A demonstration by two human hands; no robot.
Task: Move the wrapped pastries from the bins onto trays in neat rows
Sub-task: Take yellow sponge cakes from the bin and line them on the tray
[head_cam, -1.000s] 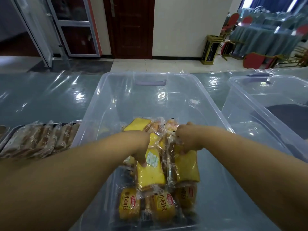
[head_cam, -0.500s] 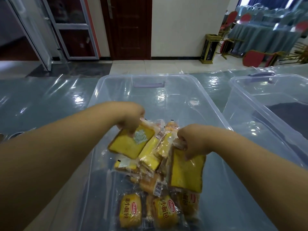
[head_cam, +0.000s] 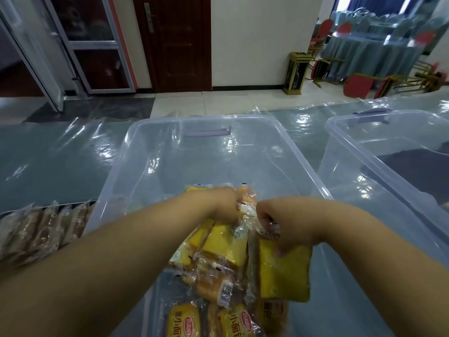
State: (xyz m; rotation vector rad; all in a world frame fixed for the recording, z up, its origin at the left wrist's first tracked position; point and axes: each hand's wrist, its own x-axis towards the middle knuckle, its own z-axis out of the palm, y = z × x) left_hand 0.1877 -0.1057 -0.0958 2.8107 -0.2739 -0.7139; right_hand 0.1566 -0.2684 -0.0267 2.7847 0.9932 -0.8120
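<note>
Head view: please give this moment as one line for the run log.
stage: picking from bin | left hand: grips wrapped cakes | right hand: holds yellow cake slice | left of bin: brown pastries in row

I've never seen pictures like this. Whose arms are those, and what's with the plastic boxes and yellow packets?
No machine here: a person wears a camera on the head, looking forward and down, so you see their own arms. The left hand grips a bunch of wrapped pastries by the wrappers; the right hand pinches one wrapped yellow slice. Both are over a clear bin with more packets on its floor. A second clear bin stands to the right. At the left, a tray carries brown wrapped pastries side by side. Shiny film covers the table.
</note>
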